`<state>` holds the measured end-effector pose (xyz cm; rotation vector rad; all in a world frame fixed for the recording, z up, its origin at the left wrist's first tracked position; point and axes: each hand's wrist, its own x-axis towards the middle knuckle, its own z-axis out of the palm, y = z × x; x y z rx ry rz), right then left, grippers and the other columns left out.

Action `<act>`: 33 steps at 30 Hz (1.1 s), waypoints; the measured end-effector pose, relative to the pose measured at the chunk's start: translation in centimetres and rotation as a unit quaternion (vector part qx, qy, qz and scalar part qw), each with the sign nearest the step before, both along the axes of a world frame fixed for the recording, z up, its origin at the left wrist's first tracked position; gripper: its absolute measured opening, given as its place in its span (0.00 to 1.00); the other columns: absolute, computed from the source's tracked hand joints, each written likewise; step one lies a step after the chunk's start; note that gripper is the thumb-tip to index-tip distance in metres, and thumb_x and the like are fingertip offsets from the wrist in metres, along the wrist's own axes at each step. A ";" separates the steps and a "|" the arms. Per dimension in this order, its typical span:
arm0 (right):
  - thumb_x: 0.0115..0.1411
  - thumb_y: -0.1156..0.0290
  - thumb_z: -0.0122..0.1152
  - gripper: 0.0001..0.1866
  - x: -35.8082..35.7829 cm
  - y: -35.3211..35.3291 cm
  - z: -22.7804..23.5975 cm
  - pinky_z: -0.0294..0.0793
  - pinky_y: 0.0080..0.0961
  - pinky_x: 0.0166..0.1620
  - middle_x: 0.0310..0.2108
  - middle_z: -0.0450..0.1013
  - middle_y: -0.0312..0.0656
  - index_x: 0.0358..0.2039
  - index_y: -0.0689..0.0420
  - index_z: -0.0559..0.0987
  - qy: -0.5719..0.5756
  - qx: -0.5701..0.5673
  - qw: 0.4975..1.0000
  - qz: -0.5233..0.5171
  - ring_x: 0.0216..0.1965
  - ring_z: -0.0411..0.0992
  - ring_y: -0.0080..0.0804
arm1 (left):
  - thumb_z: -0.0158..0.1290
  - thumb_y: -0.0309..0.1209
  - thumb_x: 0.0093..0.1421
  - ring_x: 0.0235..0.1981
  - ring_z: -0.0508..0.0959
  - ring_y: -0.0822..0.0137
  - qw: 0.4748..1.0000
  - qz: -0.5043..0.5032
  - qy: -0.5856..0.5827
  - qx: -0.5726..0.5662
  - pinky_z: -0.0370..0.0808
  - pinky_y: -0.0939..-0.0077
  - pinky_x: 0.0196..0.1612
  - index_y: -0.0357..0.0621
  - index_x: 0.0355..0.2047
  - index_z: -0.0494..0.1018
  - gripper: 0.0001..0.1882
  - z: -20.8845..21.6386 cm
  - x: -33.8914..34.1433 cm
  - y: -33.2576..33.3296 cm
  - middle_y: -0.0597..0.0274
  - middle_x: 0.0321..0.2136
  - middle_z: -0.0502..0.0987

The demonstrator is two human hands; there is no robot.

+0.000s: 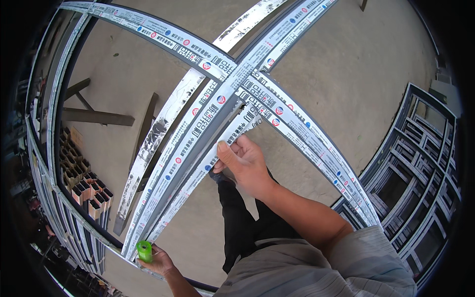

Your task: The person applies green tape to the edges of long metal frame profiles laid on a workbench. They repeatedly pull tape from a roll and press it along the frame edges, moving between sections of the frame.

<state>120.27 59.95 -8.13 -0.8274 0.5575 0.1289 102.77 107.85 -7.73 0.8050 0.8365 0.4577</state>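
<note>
My right hand (243, 162) is closed around a long, narrow frame strip (194, 179) covered in white printed film, its thumb on the upper face. The strip lies along the inner side of the large frame's diagonal bar (202, 118). Its far end sits near the crossing of the bars, and its near end reaches the lower left corner. There my left hand (159, 261) grips a bright green cylindrical object (144, 251) with a dark spot in its end. The kind of that object is unclear, and my fingers partly hide it.
Beneath the frame is a white, paint-worn support beam (163, 121) with brown legs (99, 117). Stacked profiles (91, 193) lie at the left. Several film-covered frames (413, 183) are piled at the right. Other frame bars (307, 133) extend right and far left over the concrete floor (356, 64).
</note>
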 end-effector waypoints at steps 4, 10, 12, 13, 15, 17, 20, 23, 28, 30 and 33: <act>0.74 0.61 0.61 0.19 -0.2 -0.1 -0.3 0.80 0.23 0.42 0.41 0.79 0.41 0.53 0.66 0.73 0.005 0.012 1.000 -0.001 0.36 0.76 0.21 | 0.63 0.48 0.66 0.57 0.79 0.58 1.000 0.009 -0.001 0.003 0.78 0.57 0.64 0.37 0.59 0.72 0.31 0.0 0.0 -0.2 0.52 0.56 0.78; 0.74 0.64 0.62 0.18 -0.4 -0.1 -0.4 0.79 0.23 0.43 0.43 0.79 0.42 0.53 0.65 0.74 0.018 0.015 1.000 0.000 0.38 0.77 0.22 | 0.66 0.43 0.64 0.56 0.80 0.57 1.000 0.010 -0.001 0.018 0.80 0.59 0.63 0.37 0.58 0.74 0.29 0.3 0.0 -0.6 0.52 0.55 0.79; 0.73 0.64 0.62 0.18 -0.3 -0.3 -0.6 0.80 0.24 0.43 0.43 0.80 0.43 0.53 0.66 0.74 0.010 0.012 1.000 0.003 0.38 0.77 0.22 | 0.65 0.43 0.64 0.55 0.80 0.57 1.000 -0.004 -0.003 0.010 0.80 0.58 0.62 0.38 0.58 0.74 0.28 0.2 -0.2 -0.2 0.52 0.54 0.80; 0.73 0.64 0.62 0.18 -0.4 -0.3 -0.6 0.81 0.24 0.44 0.42 0.80 0.43 0.53 0.66 0.74 0.013 0.010 1.000 0.006 0.38 0.78 0.23 | 0.65 0.43 0.64 0.55 0.81 0.57 1.000 -0.002 -0.004 0.010 0.81 0.58 0.62 0.38 0.58 0.74 0.28 0.1 -0.3 -0.2 0.52 0.54 0.80; 0.73 0.64 0.62 0.18 -0.4 -0.3 -0.6 0.81 0.25 0.44 0.41 0.80 0.43 0.53 0.65 0.74 0.011 0.005 1.000 0.003 0.37 0.78 0.23 | 0.66 0.43 0.64 0.55 0.81 0.56 1.000 0.000 -0.006 0.011 0.81 0.57 0.62 0.37 0.58 0.74 0.28 0.1 -0.4 -0.2 0.51 0.54 0.81; 0.73 0.63 0.62 0.18 -0.7 -0.5 -1.0 0.83 0.27 0.43 0.43 0.80 0.45 0.53 0.65 0.74 0.001 -0.004 1.000 0.005 0.39 0.80 0.27 | 0.66 0.42 0.64 0.55 0.81 0.56 1.000 -0.004 -0.007 0.013 0.81 0.57 0.61 0.37 0.58 0.73 0.29 0.1 -0.4 0.2 0.50 0.55 0.80; 0.73 0.63 0.61 0.19 -1.0 -0.4 -1.6 0.84 0.28 0.42 0.45 0.81 0.48 0.54 0.64 0.73 -0.009 -0.006 1.000 0.012 0.40 0.82 0.30 | 0.63 0.46 0.66 0.58 0.79 0.57 1.000 -0.024 -0.015 0.005 0.76 0.53 0.65 0.39 0.61 0.72 0.30 -0.5 -2.0 1.8 0.52 0.58 0.79; 0.73 0.64 0.61 0.19 -1.3 -0.5 -1.6 0.84 0.29 0.42 0.46 0.81 0.49 0.55 0.65 0.73 -0.002 -0.003 1.000 0.011 0.41 0.82 0.33 | 0.63 0.46 0.66 0.56 0.81 0.57 1.000 -0.024 -0.008 0.013 0.78 0.54 0.63 0.40 0.59 0.73 0.29 -0.3 -1.8 1.6 0.53 0.54 0.81; 0.73 0.64 0.61 0.19 -1.5 -0.7 -1.8 0.85 0.31 0.42 0.47 0.80 0.50 0.56 0.65 0.73 -0.016 -0.009 1.000 0.017 0.41 0.83 0.35 | 0.67 0.39 0.63 0.55 0.80 0.54 0.999 -0.023 -0.029 -0.026 0.80 0.58 0.61 0.35 0.56 0.74 0.27 -0.2 -1.7 1.4 0.49 0.53 0.81; 0.73 0.64 0.61 0.20 -1.2 -0.8 -1.3 0.85 0.32 0.42 0.47 0.81 0.51 0.57 0.65 0.73 -0.013 -0.016 1.000 0.016 0.41 0.83 0.36 | 0.67 0.38 0.63 0.54 0.80 0.54 0.999 -0.030 -0.033 -0.029 0.80 0.58 0.61 0.34 0.56 0.74 0.27 -0.3 -2.2 2.2 0.49 0.53 0.81; 0.74 0.64 0.61 0.19 -1.0 -0.8 -1.0 0.83 0.28 0.46 0.44 0.80 0.46 0.55 0.66 0.73 -0.016 0.000 1.000 0.014 0.41 0.80 0.27 | 0.67 0.37 0.63 0.55 0.80 0.54 0.998 -0.028 -0.038 -0.036 0.80 0.56 0.61 0.34 0.56 0.74 0.27 -0.6 -2.7 3.0 0.49 0.54 0.80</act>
